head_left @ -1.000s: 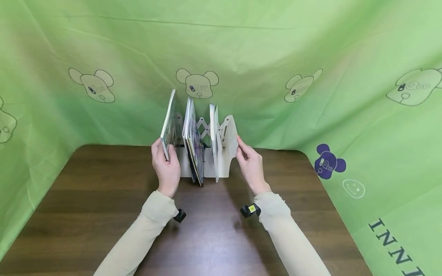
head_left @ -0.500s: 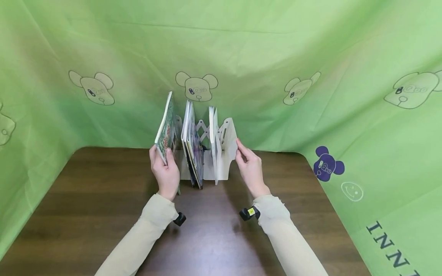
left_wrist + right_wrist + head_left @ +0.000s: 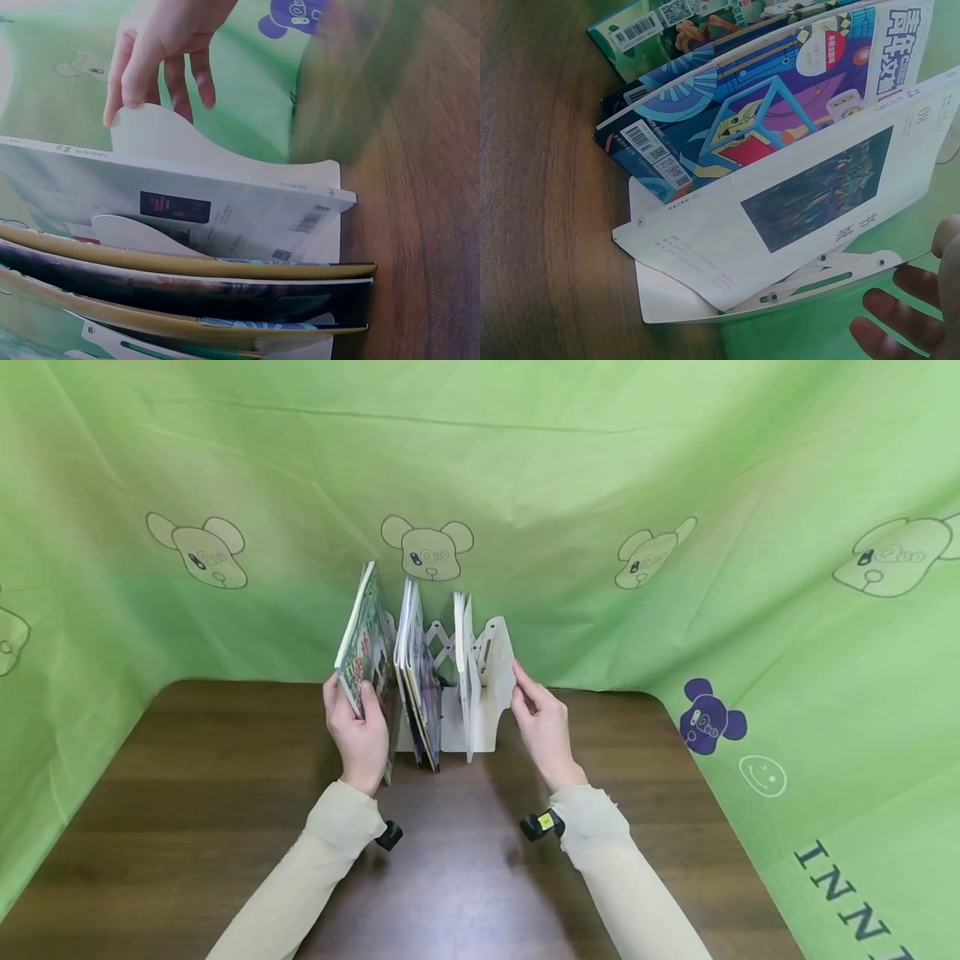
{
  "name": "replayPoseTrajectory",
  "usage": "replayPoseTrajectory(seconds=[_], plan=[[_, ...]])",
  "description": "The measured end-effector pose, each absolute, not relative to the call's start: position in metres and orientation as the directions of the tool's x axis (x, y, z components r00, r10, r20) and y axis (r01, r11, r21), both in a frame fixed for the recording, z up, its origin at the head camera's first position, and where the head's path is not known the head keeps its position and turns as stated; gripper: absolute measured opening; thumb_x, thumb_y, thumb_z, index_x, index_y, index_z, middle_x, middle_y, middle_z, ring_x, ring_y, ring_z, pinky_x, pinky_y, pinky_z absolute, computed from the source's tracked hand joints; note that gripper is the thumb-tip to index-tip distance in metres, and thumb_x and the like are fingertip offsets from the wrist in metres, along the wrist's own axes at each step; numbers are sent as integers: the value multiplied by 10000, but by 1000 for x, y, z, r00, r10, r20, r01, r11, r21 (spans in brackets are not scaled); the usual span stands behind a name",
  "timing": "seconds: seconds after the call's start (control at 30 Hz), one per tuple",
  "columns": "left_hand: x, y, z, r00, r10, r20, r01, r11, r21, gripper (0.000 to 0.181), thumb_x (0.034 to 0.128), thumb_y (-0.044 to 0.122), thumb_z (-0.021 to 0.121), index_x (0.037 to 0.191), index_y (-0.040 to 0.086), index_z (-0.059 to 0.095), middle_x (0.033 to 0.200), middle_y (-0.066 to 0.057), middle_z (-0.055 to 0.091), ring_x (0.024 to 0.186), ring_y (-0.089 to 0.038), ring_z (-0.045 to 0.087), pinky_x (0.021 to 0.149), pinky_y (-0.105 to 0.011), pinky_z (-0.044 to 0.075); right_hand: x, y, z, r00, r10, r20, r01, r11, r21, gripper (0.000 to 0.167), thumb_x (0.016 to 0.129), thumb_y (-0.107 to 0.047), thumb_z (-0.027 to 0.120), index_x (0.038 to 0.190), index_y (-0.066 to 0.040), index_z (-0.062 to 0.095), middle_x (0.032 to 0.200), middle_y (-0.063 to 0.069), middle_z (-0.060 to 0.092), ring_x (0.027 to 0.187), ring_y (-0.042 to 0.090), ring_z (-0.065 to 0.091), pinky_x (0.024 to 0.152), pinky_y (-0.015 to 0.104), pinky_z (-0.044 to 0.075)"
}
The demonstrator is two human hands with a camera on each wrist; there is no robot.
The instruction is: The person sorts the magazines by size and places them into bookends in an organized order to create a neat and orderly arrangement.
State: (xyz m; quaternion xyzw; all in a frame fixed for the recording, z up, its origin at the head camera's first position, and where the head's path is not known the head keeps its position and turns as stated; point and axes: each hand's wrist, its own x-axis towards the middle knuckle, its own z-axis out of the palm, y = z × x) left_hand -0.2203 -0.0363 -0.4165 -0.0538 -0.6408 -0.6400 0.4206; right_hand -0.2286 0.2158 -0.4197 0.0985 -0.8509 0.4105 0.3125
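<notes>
My left hand [image 3: 360, 739] grips a thin magazine with a green cover [image 3: 365, 647] by its near edge, fingers outside and thumb on the cover. It stands tilted at the left end of a white expandable bookend [image 3: 487, 714]. My right hand [image 3: 546, 727] pinches the upper edge of the bookend's right end plate [image 3: 154, 127] between thumb and finger. Several colourful magazines [image 3: 780, 112] stand upright in the middle of the bookend. A thin white book [image 3: 682, 232] stands nearer the right plate. The bookend's left plate is mostly hidden behind the green magazine.
A brown wood-grain table [image 3: 465, 877] lies under everything. Green cloth [image 3: 525, 460] printed with bear faces hangs behind and at both sides, close behind the bookend. Black wrist cameras [image 3: 536, 825] sit on both cuffs.
The green magazine has shifted slightly left and turned, so more of its front cover and its lower corner show. My right hand stays on the end plate.
</notes>
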Motion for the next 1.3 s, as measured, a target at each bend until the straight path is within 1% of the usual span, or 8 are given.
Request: replayPoseTrajectory(seconds=[0.23,0.43,0.57,0.77,0.87,1.03,1.17,1.3], plan=[[-213,-33,-405,-660,-504,556,539,198,819,386,996,-90,564,1380,-66,597,1316,-273,579,1240,-355,582,1051,-397,482,-229,218,-420,-775,101,623,-431,637,-639,418,993,2,631,1396,-105,670,1240,136,743,883,239,687,779,78,476],[-197,-33,-390,-687,-502,525,529,149,836,407,988,-89,575,1395,-70,580,1302,-284,579,1223,-359,580,1022,-317,473,-229,217,-421,-781,96,617,-430,635,-642,415,996,-4,629,1395,-107,670,1237,133,745,913,230,698,785,94,491],[-195,-36,-390,-692,-498,523,531,140,836,425,988,-68,597,1411,-73,564,1298,-297,568,1216,-355,573,1015,-292,472,-230,216,-421,-771,89,631,-442,639,-630,416,990,3,631,1391,-96,672,1170,142,765,825,220,661,737,131,492],[-200,-42,-396,-691,-509,513,538,113,836,437,993,-23,627,1420,-70,549,1263,-291,558,1179,-311,565,985,-255,471,-233,214,-418,-767,72,638,-454,642,-618,418,992,5,627,1395,-95,670,1104,156,772,738,221,602,692,106,442],[-206,-48,-411,-664,-505,551,587,103,803,461,1011,12,613,1461,-38,525,1297,-242,564,1199,-290,556,1023,-269,466,-232,214,-417,-756,44,653,-449,691,-567,424,1003,-13,623,1416,-102,655,1160,157,763,672,202,569,652,204,482],[-206,-60,-421,-644,-470,603,651,77,755,450,1053,33,508,1497,-33,476,1364,-160,552,1242,-253,549,1081,-305,464,-226,217,-418,-744,15,668,-412,777,-476,447,1014,-62,619,1457,-126,625,1084,142,768,590,212,496,577,432,485],[-195,-72,-417,-663,-453,596,644,59,763,415,1106,77,381,1489,-63,458,1376,-150,570,1278,-225,543,1130,-343,441,-219,221,-417,-796,28,604,-378,756,-534,534,1014,-83,615,1540,-109,523,1165,166,757,779,281,725,698,474,612],[-181,-87,-420,-707,-422,567,592,85,801,402,1126,84,330,1468,-69,474,1346,-190,586,1257,-177,553,1100,-307,441,-205,229,-416,-830,45,557,-372,700,-610,588,1018,-75,608,1579,-55,436,1284,201,710,1014,351,747,872,472,624]])
